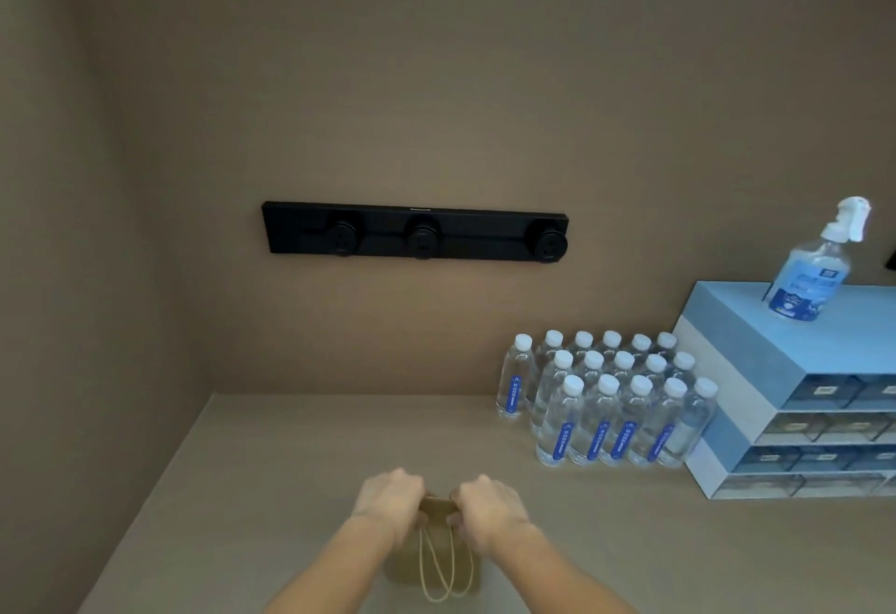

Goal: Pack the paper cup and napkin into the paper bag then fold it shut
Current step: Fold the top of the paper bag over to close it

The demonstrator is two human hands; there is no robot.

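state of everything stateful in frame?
paper bag: upright, top gripped on both sides, handles hanging loose in front
left hand: closed on bag top
right hand: closed on bag top
water bottles: upright, capped
spray bottle: upright on drawer unit

The top of the paper bag (pixel 439 507) is covered by the left hand (pixel 388 499) and right hand (pixel 489 509), so its contents cannot be seen (neither cup nor napkin is visible). Both forearms are cut off by the lower edge. The drawer unit (pixel 776 371) is cropped at the right edge, and the water bottles' (pixel 606 400) labels are too small to be read.
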